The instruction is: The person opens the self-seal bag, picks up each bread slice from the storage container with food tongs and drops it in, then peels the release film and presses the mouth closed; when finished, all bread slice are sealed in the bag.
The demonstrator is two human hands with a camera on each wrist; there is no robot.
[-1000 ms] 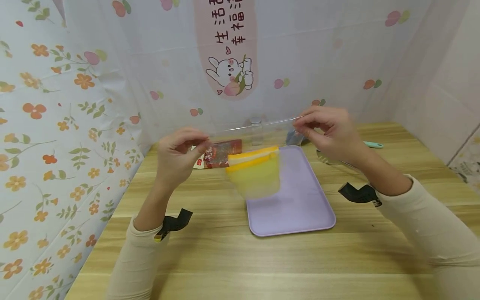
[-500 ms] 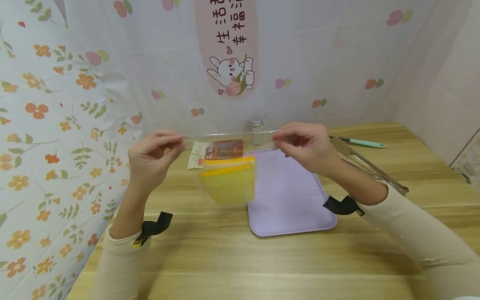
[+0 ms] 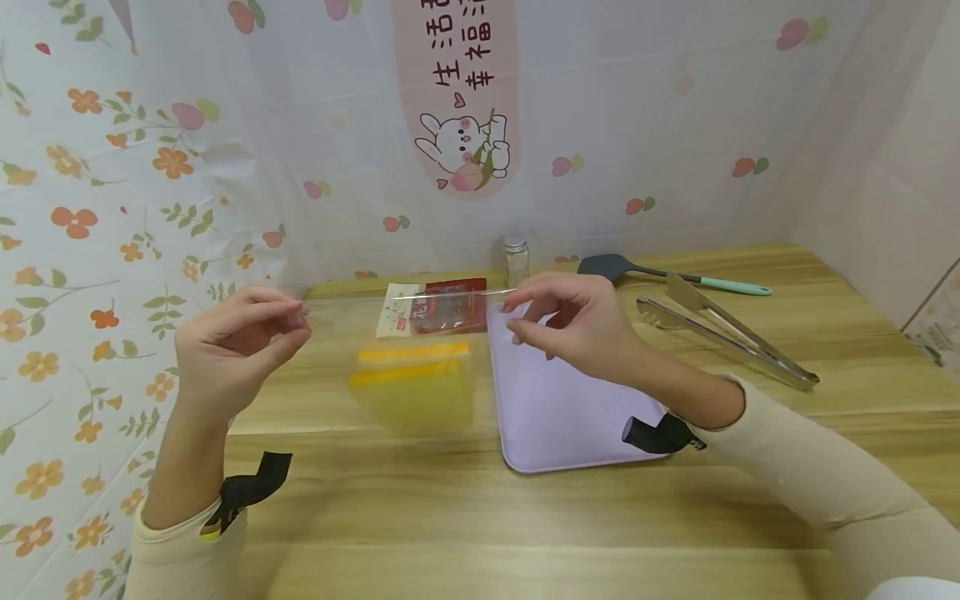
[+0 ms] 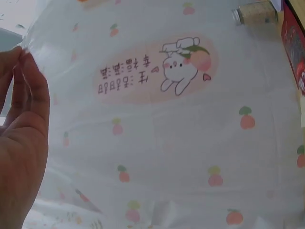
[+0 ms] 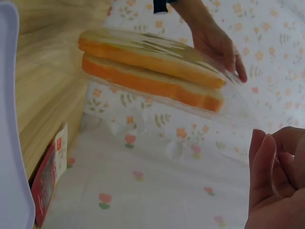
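Note:
A clear plastic bag (image 3: 330, 325) is stretched between my two hands above the table. Two bread slices (image 3: 417, 400) hang low inside it; the right wrist view shows their brown crusts (image 5: 143, 86) side by side. My left hand (image 3: 234, 354) pinches the bag's upper left corner between thumb and fingers. At the upper right corner, the thumb and fingers of my right hand (image 3: 581, 325) pinch the bag's edge. In the left wrist view only part of the left hand (image 4: 26, 114) shows, and the bread is out of sight.
A lilac tray (image 3: 573, 400) lies under and beside my right hand. Behind stand a small glass jar (image 3: 516, 265), a red packet (image 3: 457, 304) and a cream packet (image 3: 396, 312). Metal tongs (image 3: 735, 337) and a spatula (image 3: 667, 273) lie at the right.
Both hands have moved left and lower with the bag, so the bread hangs farther left, clear of the tray. The spatula and tongs, partly covered before, now show fully.

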